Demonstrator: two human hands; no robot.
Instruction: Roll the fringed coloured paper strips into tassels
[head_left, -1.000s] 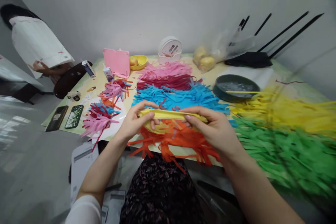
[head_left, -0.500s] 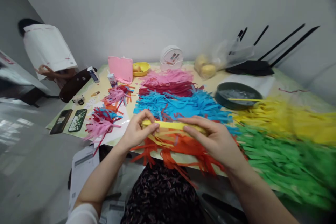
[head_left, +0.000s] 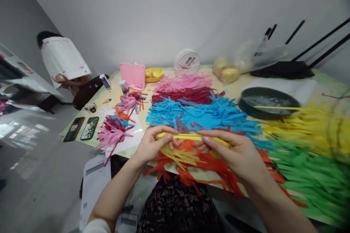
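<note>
A yellow fringed paper piece (head_left: 187, 136) is stretched level between my two hands, rolled into a narrow band along its top. My left hand (head_left: 155, 142) pinches its left end between thumb and fingers. At the other end my right hand (head_left: 226, 145) grips the band, thumb towards me. Loose yellow strips dangle below it over orange fringed paper (head_left: 218, 171). Just beyond my hands lies blue fringed paper (head_left: 188, 113), with dark red fringe (head_left: 183, 95) and pink fringe (head_left: 188, 82) farther back.
Green fringe (head_left: 306, 171), yellow fringe (head_left: 306, 127) and a dark round tray (head_left: 269, 113) lie right. Finished-looking multicoloured tassels (head_left: 113, 134) and two phones (head_left: 89, 128) lie left. A pink tablet case (head_left: 132, 76) stands behind. A person (head_left: 65, 58) holds a white sheet at far left.
The band between my hands looks narrower and more tightly rolled than before. Both hands still hold it. The whole view has shifted, so the table things appear farther right.
</note>
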